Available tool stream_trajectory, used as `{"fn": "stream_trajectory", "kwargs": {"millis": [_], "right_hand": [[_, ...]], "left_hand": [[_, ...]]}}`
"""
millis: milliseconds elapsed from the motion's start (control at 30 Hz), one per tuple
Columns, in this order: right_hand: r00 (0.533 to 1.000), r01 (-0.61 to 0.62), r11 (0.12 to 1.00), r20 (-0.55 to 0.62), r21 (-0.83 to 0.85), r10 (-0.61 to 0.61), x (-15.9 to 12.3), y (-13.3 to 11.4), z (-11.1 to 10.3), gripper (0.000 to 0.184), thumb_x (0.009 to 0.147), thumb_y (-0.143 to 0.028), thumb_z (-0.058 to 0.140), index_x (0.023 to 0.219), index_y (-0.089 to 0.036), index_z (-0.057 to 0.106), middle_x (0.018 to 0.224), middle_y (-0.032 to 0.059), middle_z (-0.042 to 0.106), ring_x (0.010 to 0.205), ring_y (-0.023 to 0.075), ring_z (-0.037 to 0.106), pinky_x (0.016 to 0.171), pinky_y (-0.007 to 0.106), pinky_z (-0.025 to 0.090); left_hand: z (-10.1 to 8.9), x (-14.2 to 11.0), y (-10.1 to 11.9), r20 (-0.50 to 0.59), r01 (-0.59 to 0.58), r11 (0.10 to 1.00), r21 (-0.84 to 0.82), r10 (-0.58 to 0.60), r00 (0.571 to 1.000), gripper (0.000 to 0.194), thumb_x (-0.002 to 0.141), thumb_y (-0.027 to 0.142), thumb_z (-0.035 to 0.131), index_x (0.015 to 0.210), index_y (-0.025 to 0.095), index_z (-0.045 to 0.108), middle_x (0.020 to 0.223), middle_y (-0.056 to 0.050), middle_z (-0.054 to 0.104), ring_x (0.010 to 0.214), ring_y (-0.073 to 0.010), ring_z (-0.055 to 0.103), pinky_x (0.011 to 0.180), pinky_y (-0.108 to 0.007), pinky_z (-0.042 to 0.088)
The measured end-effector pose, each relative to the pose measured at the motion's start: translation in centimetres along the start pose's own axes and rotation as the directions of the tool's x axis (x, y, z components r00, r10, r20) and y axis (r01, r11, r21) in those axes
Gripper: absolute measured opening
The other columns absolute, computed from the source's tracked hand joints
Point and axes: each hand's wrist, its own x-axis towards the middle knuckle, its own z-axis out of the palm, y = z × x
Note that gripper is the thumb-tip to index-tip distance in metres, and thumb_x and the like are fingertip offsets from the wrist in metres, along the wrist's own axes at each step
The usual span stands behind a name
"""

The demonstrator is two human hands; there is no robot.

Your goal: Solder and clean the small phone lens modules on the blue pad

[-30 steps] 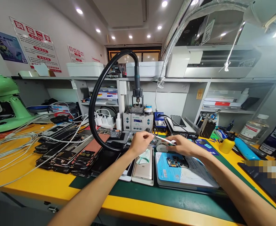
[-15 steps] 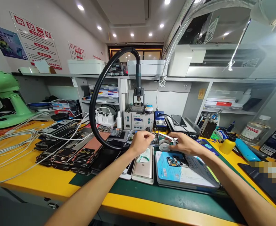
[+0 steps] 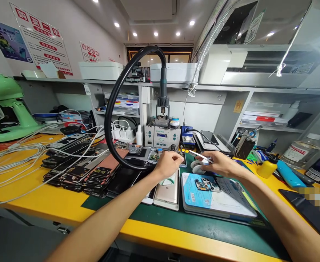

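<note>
Stick (image 3: pixel 200 156), slim, white, is gripped by right hand (image 3: pixel 219 163) beyond blue-and-white rectangular book (image 3: pixel 217 202), long axis toward pinched left hand (image 3: pixel 167 165), contents unclear.

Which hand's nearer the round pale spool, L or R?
Right. The right hand, holding a slim white stick, is at the right side of the round pale spool; contact unclear. The left hand is apart, to its left.

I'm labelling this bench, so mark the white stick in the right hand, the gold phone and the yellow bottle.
White stick (image 3: pixel 198 155): head view, on its shaft beyond the fingers.
Gold phone (image 3: pixel 166 195): head view, on its back, below the logo.
Yellow bottle (image 3: pixel 265 169): head view, on its body.
</note>
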Motion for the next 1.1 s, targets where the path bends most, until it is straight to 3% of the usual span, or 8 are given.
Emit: {"fn": "stream_trajectory", "kwargs": {"millis": [167,333,467,600,767,933,1100], "right_hand": [[0.997,-0.029,0.994,0.077,0.102,0.021,-0.2,-0.1,-0.1,0.043,0.080,-0.040,0.070,0.112,-0.011,0.074,0.070,0.0025,0.068,0.055,0.0158,0.059,0.055,0.028,0.044],[0.993,-0.070,0.986,0.100,0.151,0.055,0.3,0.3,0.2,0.051,0.078,-0.048,0.073,0.113,-0.010,0.074,0.082,0.0064,0.073,0.057,0.0150,0.060,0.058,0.029,0.046],[0.991,-0.099,0.988,0.099,0.115,0.088,0.8,0.7,0.6,0.054,0.075,-0.056,0.076,0.106,-0.011,0.078,0.077,0.0051,0.072,0.053,0.0139,0.056,0.056,0.029,0.042],[0.994,-0.065,0.995,0.094,0.070,0.059,0.7,0.3,0.7,0.060,0.078,-0.062,0.071,0.112,-0.013,0.079,0.068,0.0029,0.069,0.057,0.0170,0.056,0.056,0.029,0.040],[0.998,-0.007,0.998,0.069,0.055,0.003,0.8,-0.6,1.0,0.053,0.078,-0.057,0.071,0.107,-0.014,0.080,0.094,0.0082,0.076,0.082,0.0237,0.064,0.070,0.030,0.047],[0.997,-0.071,0.997,0.037,0.031,0.070,1.0,-1.7,1.5,0.053,0.075,-0.055,0.071,0.105,-0.011,0.076,0.064,0.0001,0.061,0.055,0.0148,0.049,0.052,0.027,0.037],[0.999,-0.017,1.000,0.033,0.011,0.016,0.8,-2.3,1.5,0.049,0.076,-0.051,0.070,0.104,-0.012,0.080,0.062,-0.0013,0.055,0.058,0.0149,0.045,0.055,0.028,0.034]], "left_hand": [[-0.2,-0.1,0.3,-0.020,-0.006,0.999,0.037,0.007,1.000,0.021,0.084,0.027,0.066,0.071,0.015,0.077,0.074,-0.006,0.076,0.067,-0.0193,0.066,0.065,-0.029,0.049],[-0.4,-0.2,0.8,-0.015,-0.026,0.999,0.031,0.027,1.000,0.017,0.084,0.022,0.065,0.077,0.015,0.079,0.087,-0.007,0.080,0.080,-0.0207,0.071,0.074,-0.029,0.053],[-0.5,-0.2,0.9,-0.017,-0.035,0.999,0.036,0.035,0.999,0.017,0.084,0.021,0.064,0.079,0.016,0.079,0.090,-0.008,0.080,0.081,-0.0209,0.072,0.074,-0.029,0.054],[-0.4,-0.2,0.9,-0.026,-0.045,0.998,0.054,0.046,0.999,0.017,0.084,0.021,0.064,0.078,0.016,0.079,0.087,-0.007,0.080,0.078,-0.0205,0.071,0.074,-0.030,0.054],[-0.3,-0.3,0.8,-0.035,-0.065,0.995,0.079,0.068,0.997,0.017,0.084,0.021,0.064,0.077,0.017,0.079,0.083,-0.006,0.079,0.075,-0.0200,0.070,0.073,-0.029,0.053],[-0.2,-0.3,0.8,-0.028,-0.097,0.990,0.099,0.100,0.995,0.019,0.086,0.021,0.063,0.076,0.018,0.078,0.089,-0.006,0.078,0.079,-0.0193,0.069,0.075,-0.028,0.052],[-0.1,-0.3,0.7,-0.020,-0.122,0.984,0.133,0.125,0.992,0.019,0.087,0.022,0.064,0.073,0.017,0.076,0.085,-0.006,0.076,0.073,-0.0178,0.065,0.070,-0.028,0.049]]}}
